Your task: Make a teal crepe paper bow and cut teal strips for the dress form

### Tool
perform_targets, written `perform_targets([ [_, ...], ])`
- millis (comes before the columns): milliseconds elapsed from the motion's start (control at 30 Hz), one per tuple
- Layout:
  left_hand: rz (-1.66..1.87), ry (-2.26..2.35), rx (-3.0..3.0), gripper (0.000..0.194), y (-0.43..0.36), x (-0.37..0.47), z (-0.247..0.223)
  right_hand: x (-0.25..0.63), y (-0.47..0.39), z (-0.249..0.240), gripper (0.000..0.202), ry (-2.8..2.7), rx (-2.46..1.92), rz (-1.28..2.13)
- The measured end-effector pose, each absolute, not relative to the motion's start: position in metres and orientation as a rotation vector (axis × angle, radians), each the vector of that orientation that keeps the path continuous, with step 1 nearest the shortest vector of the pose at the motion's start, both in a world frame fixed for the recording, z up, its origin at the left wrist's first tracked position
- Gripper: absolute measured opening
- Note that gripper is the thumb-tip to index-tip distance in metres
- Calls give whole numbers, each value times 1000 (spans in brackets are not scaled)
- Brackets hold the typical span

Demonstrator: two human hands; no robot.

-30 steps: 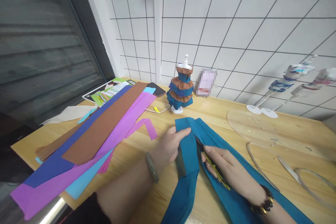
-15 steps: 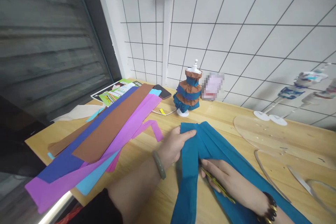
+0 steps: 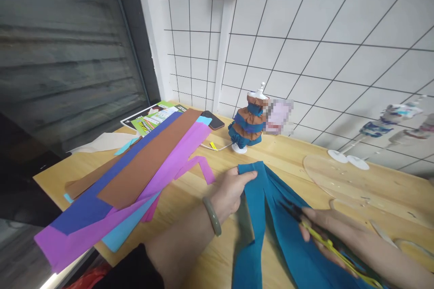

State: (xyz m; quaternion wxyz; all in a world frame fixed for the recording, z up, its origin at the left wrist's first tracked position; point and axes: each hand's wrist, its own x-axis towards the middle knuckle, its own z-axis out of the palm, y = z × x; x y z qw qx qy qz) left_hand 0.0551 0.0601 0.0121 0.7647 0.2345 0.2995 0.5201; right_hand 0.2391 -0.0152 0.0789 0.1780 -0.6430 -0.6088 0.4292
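Note:
My left hand (image 3: 233, 192) is closed, pinching the top end of a strip of teal crepe paper (image 3: 254, 198), with the thumb lying over it. From there the teal paper hangs and spreads in two lengths, with a gap between them. To the right, my right hand (image 3: 328, 235) grips scissors (image 3: 317, 232) with yellow handles and dark blades. The blades lie over the right-hand length of teal paper, pointing up and left; motion blurs them. Beyond my left hand, a small dress form (image 3: 249, 119) wears ruffled brown and teal layers.
Long brown, blue, purple and light blue strips (image 3: 149, 162) lie stacked at the left. Behind them are printed papers (image 3: 152, 119) and a dark phone (image 3: 213, 120). Two more small dress forms (image 3: 376, 128) stand at the right, near a clear round sheet (image 3: 325, 171). A wire grid covers the wall.
My right hand has drawn the scissors from beside the left-hand length to the right, over the other one. My left hand keeps its pinch. The whole view has shifted slightly.

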Motion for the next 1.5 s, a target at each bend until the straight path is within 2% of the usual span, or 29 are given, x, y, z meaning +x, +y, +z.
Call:
perform_targets([
  [200, 1138, 646, 480, 28, 59, 56, 16, 207, -9, 74, 53, -1540, -1753, 1444],
  [400, 1140, 662, 445, 29, 60, 57, 16, 198, -13, 67, 51, -1599, -1776, 1284],
  [900, 1106, 601, 491, 34, 55, 56, 21, 194, -9, 54, 47, -1511, -1682, 1345],
  [1500, 1120, 602, 544, 21, 51, 60, 20, 188, -6, 52, 44, -1557, -1622, 1231],
])
